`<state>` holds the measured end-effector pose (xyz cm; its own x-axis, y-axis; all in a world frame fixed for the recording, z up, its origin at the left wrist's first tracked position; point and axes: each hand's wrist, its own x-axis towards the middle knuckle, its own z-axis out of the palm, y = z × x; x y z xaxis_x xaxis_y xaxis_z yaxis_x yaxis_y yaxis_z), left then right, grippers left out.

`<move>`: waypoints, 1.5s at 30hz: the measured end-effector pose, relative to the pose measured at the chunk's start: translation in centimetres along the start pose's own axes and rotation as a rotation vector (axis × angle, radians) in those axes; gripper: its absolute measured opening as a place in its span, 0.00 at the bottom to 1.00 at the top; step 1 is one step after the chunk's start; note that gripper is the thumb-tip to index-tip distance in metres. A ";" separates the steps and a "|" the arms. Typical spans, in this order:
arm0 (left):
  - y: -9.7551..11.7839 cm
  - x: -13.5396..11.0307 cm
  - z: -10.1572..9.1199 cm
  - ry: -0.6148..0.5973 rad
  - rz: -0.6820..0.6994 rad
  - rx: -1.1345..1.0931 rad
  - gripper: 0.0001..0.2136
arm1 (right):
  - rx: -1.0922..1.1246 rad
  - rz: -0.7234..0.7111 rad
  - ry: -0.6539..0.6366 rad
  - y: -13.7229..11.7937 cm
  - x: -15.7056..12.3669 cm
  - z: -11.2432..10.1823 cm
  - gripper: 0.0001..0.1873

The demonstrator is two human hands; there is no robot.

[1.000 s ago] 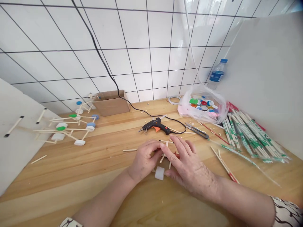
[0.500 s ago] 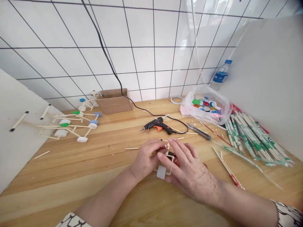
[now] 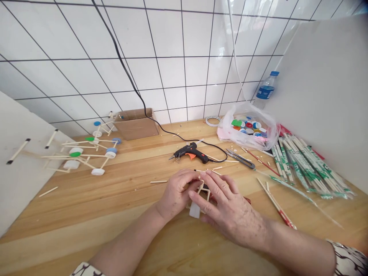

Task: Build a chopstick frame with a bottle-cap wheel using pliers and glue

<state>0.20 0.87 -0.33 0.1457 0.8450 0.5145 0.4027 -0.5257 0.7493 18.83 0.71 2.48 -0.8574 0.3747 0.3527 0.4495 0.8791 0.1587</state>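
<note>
Pale wooden stick frame (image 3: 204, 193) here, with a white bottle cap (image 3: 194, 210) at its near end, held between both hands right over the table (image 3: 86, 209); can't tell if it's actually touching the wood; the left hand (image 3: 176, 193) is curled closed around one side, and the right hand (image 3: 230, 209) grips from the other with its fingers draped across the top; on a joint this small, I'd keep the sticks pressed square and both hands steady; a hot glue gun (image 3: 188, 151) lies just ahead, with snips (image 3: 240, 159) nearby; similar stick-and-cap frames (image 3: 86, 155) sit off left, and a plastic bag of bottle caps (image 3: 247, 128) and bundled chopsticks (image 3: 310, 168) off right.
</note>
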 end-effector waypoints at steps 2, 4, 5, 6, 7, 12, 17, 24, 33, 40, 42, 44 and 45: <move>0.0 0.0 0.0 0.009 0.003 0.005 0.05 | -0.004 -0.002 -0.002 0.1 0.0 0.0 0.27; 0.0 0.0 0.0 0.013 0.007 0.003 0.05 | -0.008 -0.005 0.001 0.1 0.0 -0.1 0.27; 0.0 0.0 0.0 0.010 0.010 -0.002 0.05 | -0.008 -0.008 0.005 0.1 0.0 -0.1 0.27; 0.1 0.1 0.0 0.008 0.012 -0.007 0.05 | -0.009 -0.010 0.009 0.1 0.0 -0.2 0.27; 0.1 0.1 0.0 0.005 0.011 -0.012 0.05 | -0.010 -0.012 0.015 0.1 0.0 -0.2 0.26; 0.3 0.2 -0.1 0.001 0.018 0.008 0.05 | -0.020 -0.028 0.039 0.1 -0.1 -0.2 0.24; 0.4 0.2 -0.1 0.002 0.009 0.018 0.05 | -0.028 -0.030 0.042 0.1 0.0 -0.1 0.24; 0.4 0.2 -0.1 0.016 -0.005 0.021 0.05 | -0.029 -0.034 0.039 0.2 -0.1 0.0 0.24; 0.8 0.3 -0.5 -0.019 -0.013 0.034 0.08 | -0.018 -0.024 0.048 0.1 0.0 0.0 0.24; 1.1 0.7 -1.2 0.072 -0.099 0.075 0.10 | -0.021 -0.042 0.038 0.2 -0.2 0.1 0.25; 1.2 0.8 -1.5 0.129 -0.140 0.075 0.09 | -0.016 -0.041 0.042 0.2 -0.2 0.2 0.25; 1.5 1.0 -1.8 0.188 -0.174 0.067 0.07 | -0.011 -0.039 0.042 0.2 -0.2 0.3 0.25; 1.7 1.1 -2.0 0.216 -0.189 0.052 0.06 | -0.009 -0.038 0.042 0.2 -0.2 0.3 0.25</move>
<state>-0.75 0.69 2.39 -0.1300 0.8839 0.4491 0.4513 -0.3506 0.8206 19.05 0.94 2.16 -0.8629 0.3284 0.3842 0.4191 0.8898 0.1805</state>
